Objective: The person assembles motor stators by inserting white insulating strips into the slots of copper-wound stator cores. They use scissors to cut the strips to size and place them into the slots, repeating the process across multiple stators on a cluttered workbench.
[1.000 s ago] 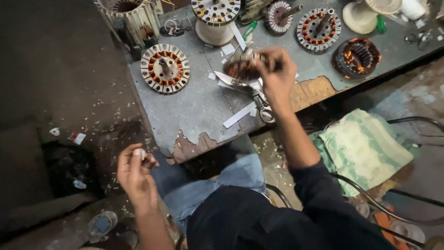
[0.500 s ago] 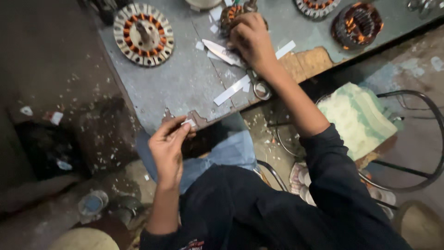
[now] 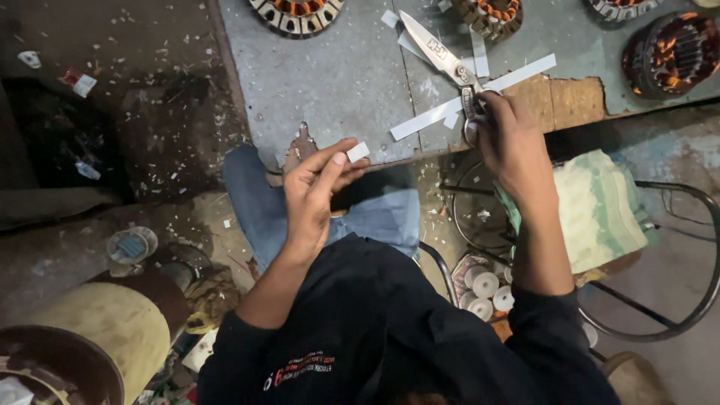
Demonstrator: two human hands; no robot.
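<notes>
My left hand point(image 3: 315, 191) pinches a small white paper piece point(image 3: 358, 151) between thumb and fingers, just over the near edge of the grey worktop point(image 3: 337, 82). My right hand point(image 3: 510, 135) grips the handles of a pair of metal scissors point(image 3: 442, 56) that lie on the worktop with their blades pointing away to the upper left. A long white paper strip point(image 3: 420, 120) lies on the worktop under the scissors, next to my right hand.
Wound motor stators sit along the far side: one at top left point(image 3: 296, 13), one at top middle point(image 3: 491, 15), one at right point(image 3: 671, 52). A green cloth point(image 3: 600, 210) covers a stool at right. White spools point(image 3: 484, 289) lie below. A yellow drum point(image 3: 112, 330) stands at lower left.
My right hand left the stator at the top and came down onto the scissors' handles. My left hand rose with the paper piece to the worktop's near edge. The view shifted down.
</notes>
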